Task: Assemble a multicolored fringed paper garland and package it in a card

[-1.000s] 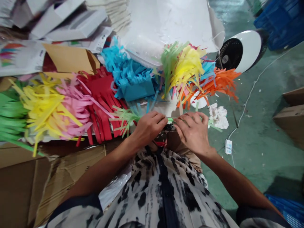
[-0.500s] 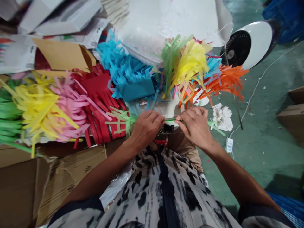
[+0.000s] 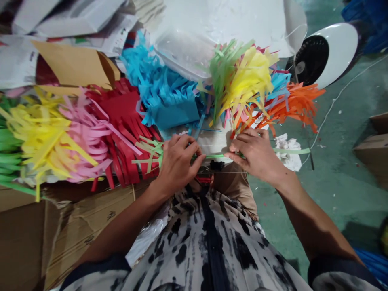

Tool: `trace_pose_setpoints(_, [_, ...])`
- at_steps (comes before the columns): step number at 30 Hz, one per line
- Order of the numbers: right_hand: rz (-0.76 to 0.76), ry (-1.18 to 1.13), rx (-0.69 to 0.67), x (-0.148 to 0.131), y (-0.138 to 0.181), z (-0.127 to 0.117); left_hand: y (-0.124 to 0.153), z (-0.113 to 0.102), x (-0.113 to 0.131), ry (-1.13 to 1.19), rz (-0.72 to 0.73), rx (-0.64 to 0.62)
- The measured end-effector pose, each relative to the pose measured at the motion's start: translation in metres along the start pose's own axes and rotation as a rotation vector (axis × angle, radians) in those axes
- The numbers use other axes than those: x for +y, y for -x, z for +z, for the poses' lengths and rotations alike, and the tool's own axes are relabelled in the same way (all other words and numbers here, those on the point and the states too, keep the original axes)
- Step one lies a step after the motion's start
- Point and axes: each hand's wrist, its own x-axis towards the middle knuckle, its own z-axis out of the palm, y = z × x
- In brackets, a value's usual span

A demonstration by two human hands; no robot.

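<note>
green paper strip held between both hands

the left hand (image 3: 177, 159) is clenched around the fringed end of a green paper strip (image 3: 216, 156). loose green fringes fan out to the left of the fist. the right hand (image 3: 257, 155) grips the same strip in a pinch between thumb and fingertips. the grip of each hand is closed on the paper.

the strip's long axis runs left to right, level with the person's waist and close to the body. it spans the short gap between the two hands. its free tail passes out beyond the right hand, over a crumpled white paper (image 3: 287, 155) on the floor. the middle of the strip is about equally near to both hands.

a small black clip (image 3: 216, 165) sits just below the strip. beyond the hands, the table (image 3: 212, 139) carries fringed paper bundles: red (image 3: 127, 117), pink (image 3: 87, 137) and blue (image 3: 166, 97). a white fan (image 3: 327, 52) stands well apart at the upper right.
</note>
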Motion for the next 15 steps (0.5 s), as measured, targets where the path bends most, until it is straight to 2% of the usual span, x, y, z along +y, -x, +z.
trace_pose_setpoints(5, [0.049,0.019,0.063,-0.004,0.006,0.005,0.000,-0.003,0.000,0.001,-0.029,0.009])
trace_pose_setpoints(7, [0.056,0.043,0.075,-0.007,0.008,0.009,0.002,0.000,0.001,-0.017,0.076,0.046])
trace_pose_setpoints(11, [0.074,0.062,0.100,-0.008,0.010,0.012,0.008,0.009,0.002,-0.130,0.387,0.069])
trace_pose_setpoints(15, [0.118,0.158,0.239,-0.015,0.019,0.010,0.018,0.008,0.005,-0.137,0.403,0.045])
